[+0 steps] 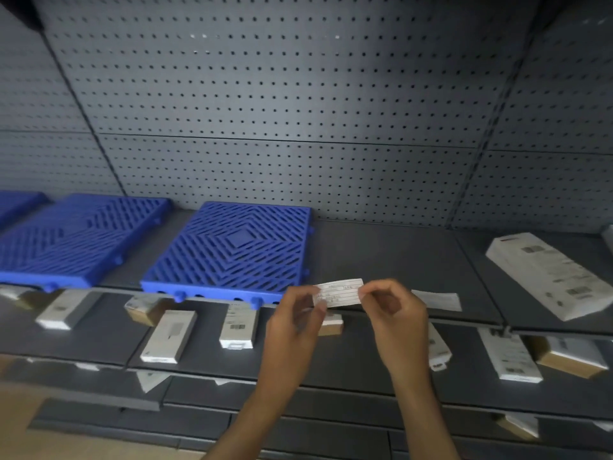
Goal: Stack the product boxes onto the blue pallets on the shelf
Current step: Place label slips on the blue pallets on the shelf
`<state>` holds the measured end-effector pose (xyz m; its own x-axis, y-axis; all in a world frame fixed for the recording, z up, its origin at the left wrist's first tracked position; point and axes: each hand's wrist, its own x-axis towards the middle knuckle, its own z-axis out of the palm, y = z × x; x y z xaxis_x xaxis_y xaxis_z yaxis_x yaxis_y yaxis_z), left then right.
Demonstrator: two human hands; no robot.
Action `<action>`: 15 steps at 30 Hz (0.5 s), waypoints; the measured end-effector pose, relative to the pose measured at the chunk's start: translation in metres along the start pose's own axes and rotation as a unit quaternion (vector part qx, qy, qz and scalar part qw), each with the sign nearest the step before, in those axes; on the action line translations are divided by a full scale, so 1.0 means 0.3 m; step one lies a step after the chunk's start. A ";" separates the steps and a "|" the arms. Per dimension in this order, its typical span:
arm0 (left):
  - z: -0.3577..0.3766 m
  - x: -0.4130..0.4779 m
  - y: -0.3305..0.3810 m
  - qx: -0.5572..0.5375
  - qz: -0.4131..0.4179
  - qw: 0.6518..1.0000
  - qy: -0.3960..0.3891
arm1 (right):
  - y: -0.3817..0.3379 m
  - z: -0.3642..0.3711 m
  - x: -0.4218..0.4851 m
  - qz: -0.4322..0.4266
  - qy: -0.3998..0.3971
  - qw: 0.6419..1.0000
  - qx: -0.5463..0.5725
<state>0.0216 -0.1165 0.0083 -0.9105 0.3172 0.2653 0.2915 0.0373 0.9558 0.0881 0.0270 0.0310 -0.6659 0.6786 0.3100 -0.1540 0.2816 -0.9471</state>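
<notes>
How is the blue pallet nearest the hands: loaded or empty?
Empty: the blue pallet shows a bare slatted top, with no box on it.

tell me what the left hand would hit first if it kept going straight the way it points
Probably the bare shelf deck just right of the rightmost blue pallet, past the paper label the left hand pinches; depth is unclear.

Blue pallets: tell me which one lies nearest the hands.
The rightmost blue pallet, its front corner just beside the left hand, which pinches a paper label with the right hand. The middle pallet and the far-left pallet lie farther left.
</notes>
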 end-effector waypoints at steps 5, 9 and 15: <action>-0.338 0.047 -0.078 0.009 -0.008 0.997 0.070 | -0.062 0.304 -0.101 0.004 -0.049 0.999 -0.001; -0.665 0.062 -0.106 0.022 -0.011 0.993 0.115 | -0.097 0.592 -0.186 -0.015 -0.089 0.996 -0.020; -1.101 0.091 -0.156 0.074 -0.006 0.985 0.158 | -0.149 0.984 -0.300 -0.033 -0.150 0.988 -0.021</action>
<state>-0.1139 -0.4226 0.0125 -0.9533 0.0054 0.3020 0.2978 0.1850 0.9366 -0.0606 -0.2470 0.0210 -0.8432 0.4277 0.3257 -0.1774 0.3507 -0.9196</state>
